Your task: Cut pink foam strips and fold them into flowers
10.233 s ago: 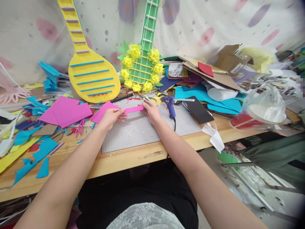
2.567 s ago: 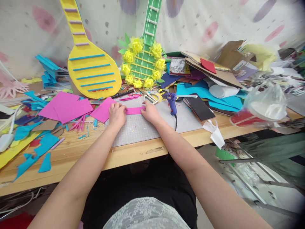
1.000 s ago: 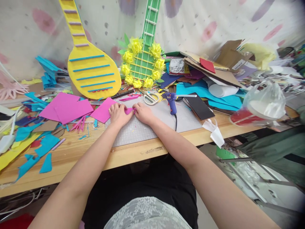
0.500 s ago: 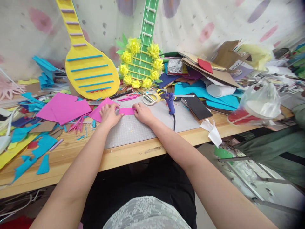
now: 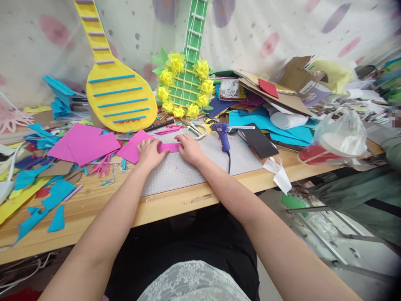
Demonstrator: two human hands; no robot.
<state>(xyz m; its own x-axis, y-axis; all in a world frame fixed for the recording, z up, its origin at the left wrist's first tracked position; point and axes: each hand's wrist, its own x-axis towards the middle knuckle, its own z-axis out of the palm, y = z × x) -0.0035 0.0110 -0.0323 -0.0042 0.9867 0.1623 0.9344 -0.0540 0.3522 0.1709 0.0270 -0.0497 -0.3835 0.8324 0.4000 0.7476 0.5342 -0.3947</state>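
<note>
A small strip of magenta paper [image 5: 169, 147] lies on the grey cutting mat [image 5: 175, 179], between my two hands. My left hand [image 5: 151, 152] is closed on the strip's left end, thumb toward the middle. At its right end my right hand [image 5: 189, 148] grips the strip with bent fingers. A larger magenta sheet [image 5: 133, 146] lies just left of my left hand. Behind my hands are scissors [image 5: 197, 131] with pale handles and, to the right, a blue glue gun [image 5: 223, 138] with a clear glue stick in it.
A yellow paper instrument [image 5: 122, 96] and a green one [image 5: 188, 83] with yellow flowers lean at the back. A black phone [image 5: 259, 141] and a bagged cup [image 5: 332, 144] are on the right. Magenta sheets [image 5: 83, 144] and blue scraps [image 5: 58, 194] cover the left.
My left hand has slid to the right along the magenta strip, closer to my right hand. The right hand has shifted slightly to the right.
</note>
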